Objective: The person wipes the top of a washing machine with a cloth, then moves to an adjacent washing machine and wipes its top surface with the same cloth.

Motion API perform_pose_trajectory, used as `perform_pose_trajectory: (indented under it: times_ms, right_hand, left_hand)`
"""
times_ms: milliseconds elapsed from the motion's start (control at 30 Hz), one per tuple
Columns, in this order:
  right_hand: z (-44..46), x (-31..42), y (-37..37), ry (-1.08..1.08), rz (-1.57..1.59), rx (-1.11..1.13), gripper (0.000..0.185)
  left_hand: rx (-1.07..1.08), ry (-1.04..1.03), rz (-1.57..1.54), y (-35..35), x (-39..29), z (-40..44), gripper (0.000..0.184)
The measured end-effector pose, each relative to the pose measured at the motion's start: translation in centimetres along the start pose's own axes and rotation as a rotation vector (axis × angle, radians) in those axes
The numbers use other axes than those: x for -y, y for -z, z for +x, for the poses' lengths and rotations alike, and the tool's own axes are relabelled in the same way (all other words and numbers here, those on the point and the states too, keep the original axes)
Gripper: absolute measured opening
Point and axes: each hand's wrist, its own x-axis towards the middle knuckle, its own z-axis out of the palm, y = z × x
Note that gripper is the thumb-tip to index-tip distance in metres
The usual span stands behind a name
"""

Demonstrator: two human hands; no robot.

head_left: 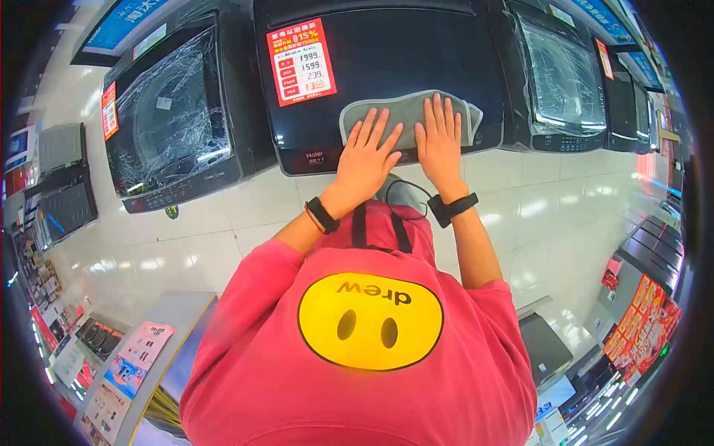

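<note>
A grey cloth [407, 132] with a pale edge lies spread on the dark glossy lid of a washing machine [416, 52], near its front edge. My left hand [366, 154] rests flat on the cloth's left part, fingers spread and pointing away from me. Beside it, my right hand [442, 141] presses flat on the right part, its fingers stretched out and slightly apart. The two hands do not touch. Left of the cloth, a red price sheet [302, 62] is on the lid, above a Haler-like logo.
Film-covered washing machines stand at left [171, 111] and right [561, 74]. Tiled floor [260, 215] shows in front. A display counter [167, 320] with leaflets is at lower left, a dark appliance [543, 349] at lower right, and a red poster [639, 327] beyond it.
</note>
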Motion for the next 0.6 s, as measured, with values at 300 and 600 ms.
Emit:
perform_pose_trajectory:
  times_ms: [300, 600]
  right_hand:
    - [-0.4, -0.2, 0.5, 0.030, 0.051, 0.064, 0.061]
    - [4.6, -8.1, 1.0, 0.071, 0.039, 0.027, 0.060]
  left_hand:
    - [0.036, 0.058, -0.025, 0.2, -1.5, -1.0, 0.060]
    - [-0.005, 0.055, 0.027, -2.3, -3.2, 7.3, 0.062]
